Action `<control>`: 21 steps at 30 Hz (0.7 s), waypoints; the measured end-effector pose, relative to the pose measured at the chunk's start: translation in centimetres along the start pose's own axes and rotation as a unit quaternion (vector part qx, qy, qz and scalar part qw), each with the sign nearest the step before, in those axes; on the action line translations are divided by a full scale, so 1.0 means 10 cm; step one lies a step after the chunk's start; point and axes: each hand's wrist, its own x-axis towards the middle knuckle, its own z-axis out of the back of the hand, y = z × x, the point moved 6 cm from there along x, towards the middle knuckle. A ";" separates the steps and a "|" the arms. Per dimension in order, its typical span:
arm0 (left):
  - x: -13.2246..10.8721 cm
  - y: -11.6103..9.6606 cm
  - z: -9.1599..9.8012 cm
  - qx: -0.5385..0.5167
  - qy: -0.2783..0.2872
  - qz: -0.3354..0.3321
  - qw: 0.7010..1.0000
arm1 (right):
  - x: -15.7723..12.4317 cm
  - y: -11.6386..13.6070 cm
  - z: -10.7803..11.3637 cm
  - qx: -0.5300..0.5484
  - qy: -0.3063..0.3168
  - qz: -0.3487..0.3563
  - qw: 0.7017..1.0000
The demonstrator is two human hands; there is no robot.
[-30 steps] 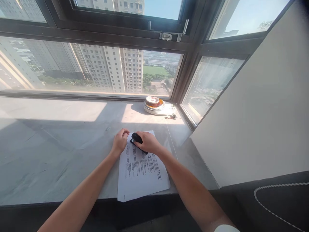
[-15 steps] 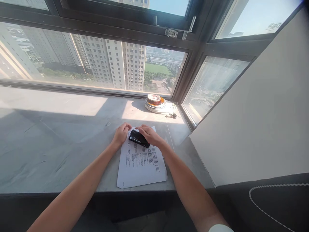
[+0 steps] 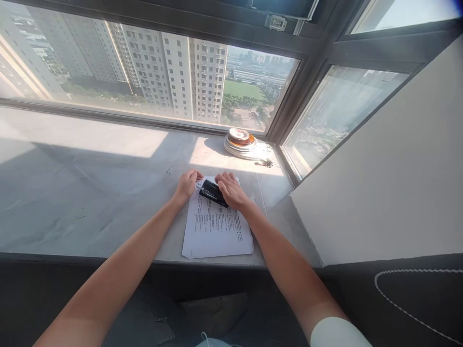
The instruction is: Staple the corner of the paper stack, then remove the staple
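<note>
A glossy black stapler [image 3: 212, 191] lies slantwise on a stack of printed paper [image 3: 217, 241] on the marble sill. My right hand [image 3: 230, 188] rests over the stapler's right end, with its fingers bent around it. A small metallic piece [image 3: 198, 185] shows at the stapler's left end. Just beside that end, my left hand [image 3: 188, 184] has its thumb and fingers pinched together at the paper's upper left edge. Whatever sits between those fingertips is too small to make out.
A pile of plates [image 3: 240, 143] stands by the window corner, with a dark tangled bit [image 3: 265, 163] in front of it. A white wall [image 3: 379, 168] bounds the right side. The sill's front edge [image 3: 72, 256] runs below the paper. A twisted cord [image 3: 405, 271] hangs at lower right.
The camera view has tilted down, so everything sits higher. My right hand has shifted toward the stapler's right end. The metallic piece now shows near my left fingertips.
</note>
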 end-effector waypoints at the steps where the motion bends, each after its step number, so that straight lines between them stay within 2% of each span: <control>1: 0.00 -0.01 0.00 -0.010 -0.001 0.004 1.000 | 0.00 0.00 0.00 -0.004 -0.003 0.000 1.000; 5: -0.03 -0.04 0.01 -0.045 -0.009 0.017 0.999 | 0.01 0.00 0.02 0.018 -0.003 0.007 1.000; 9: -0.06 -0.06 0.03 -0.070 -0.021 0.027 0.997 | 0.01 0.01 0.07 0.097 0.038 0.039 0.994; 13: -0.06 -0.04 0.04 -0.102 -0.028 0.037 0.994 | 0.00 0.04 0.04 0.108 0.053 0.074 0.990; 17: -0.06 0.01 0.06 -0.157 -0.044 0.052 0.985 | 0.02 0.07 -0.01 0.141 0.016 0.055 0.988; 19: -0.07 0.00 0.07 -0.187 -0.057 0.049 0.979 | 0.01 0.10 0.03 0.151 -0.036 0.062 0.986; 21: -0.09 -0.04 0.07 -0.240 -0.059 0.056 0.967 | -0.02 0.14 0.11 0.104 -0.105 0.083 0.986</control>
